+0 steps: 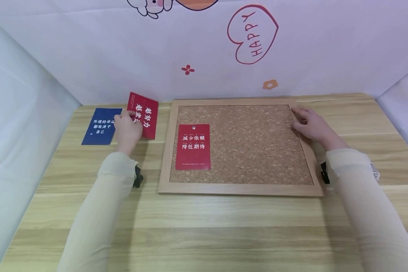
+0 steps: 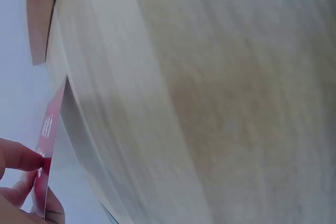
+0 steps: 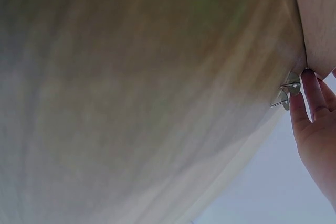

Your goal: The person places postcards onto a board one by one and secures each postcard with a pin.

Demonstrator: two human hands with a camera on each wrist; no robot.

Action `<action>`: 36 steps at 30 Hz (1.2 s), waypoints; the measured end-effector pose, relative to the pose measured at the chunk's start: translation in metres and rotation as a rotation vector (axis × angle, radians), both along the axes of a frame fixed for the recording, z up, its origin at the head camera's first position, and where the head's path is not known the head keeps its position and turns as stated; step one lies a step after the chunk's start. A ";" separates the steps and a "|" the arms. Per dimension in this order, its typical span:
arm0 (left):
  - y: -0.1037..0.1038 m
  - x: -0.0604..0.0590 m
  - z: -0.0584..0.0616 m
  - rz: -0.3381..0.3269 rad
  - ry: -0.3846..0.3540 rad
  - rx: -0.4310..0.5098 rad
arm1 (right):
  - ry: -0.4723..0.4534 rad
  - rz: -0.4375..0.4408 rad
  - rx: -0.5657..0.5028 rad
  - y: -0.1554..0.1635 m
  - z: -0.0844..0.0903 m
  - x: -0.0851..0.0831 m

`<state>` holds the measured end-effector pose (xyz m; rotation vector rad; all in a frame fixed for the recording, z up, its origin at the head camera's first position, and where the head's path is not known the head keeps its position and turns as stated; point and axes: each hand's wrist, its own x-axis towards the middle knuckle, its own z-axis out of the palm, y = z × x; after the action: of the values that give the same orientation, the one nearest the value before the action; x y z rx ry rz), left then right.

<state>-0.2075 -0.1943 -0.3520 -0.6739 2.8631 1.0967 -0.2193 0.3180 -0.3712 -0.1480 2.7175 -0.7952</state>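
My left hand (image 1: pixel 126 130) pinches a red card (image 1: pixel 151 120) with white lettering, left of the framed cork board (image 1: pixel 241 189). In the left wrist view the card (image 2: pixel 50 121) stands tilted, its far edge near the table and its near part between thumb and fingers. A second red card (image 1: pixel 193 155), with a punched hole at its top, lies on the board's left side. At the board's right edge my right hand (image 1: pixel 315 126) touches the wooden frame with extended fingers. Beside those fingers, two metal thumbtacks (image 3: pixel 285 99) sit on the table, pins showing.
A blue card (image 1: pixel 98 130) with white lettering lies at the table's far left. The wood-grain table (image 1: pixel 224 234) extends in front of the board. Behind it hangs a white cloth (image 1: pixel 204 45) with printed drawings.
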 end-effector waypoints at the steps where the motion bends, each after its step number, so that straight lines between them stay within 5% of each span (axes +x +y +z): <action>1: 0.001 0.000 0.001 0.004 0.013 -0.001 | 0.000 0.001 -0.001 0.000 0.000 0.000; 8: 0.013 -0.001 0.005 0.015 0.135 0.005 | -0.001 0.001 -0.008 0.000 0.000 0.000; 14: 0.028 -0.002 0.006 -0.040 0.213 0.094 | -0.008 -0.003 -0.008 0.000 0.001 0.001; 31: 0.072 0.005 0.011 -0.193 0.194 0.218 | 0.003 0.001 0.002 0.001 -0.002 -0.001; 36: 0.082 0.007 0.013 -0.207 0.131 0.242 | 0.004 0.002 0.005 0.001 -0.001 -0.001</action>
<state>-0.2009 -0.1118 -0.3392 -0.2961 2.7542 1.4668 -0.2201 0.3193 -0.3723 -0.1511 2.7226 -0.7887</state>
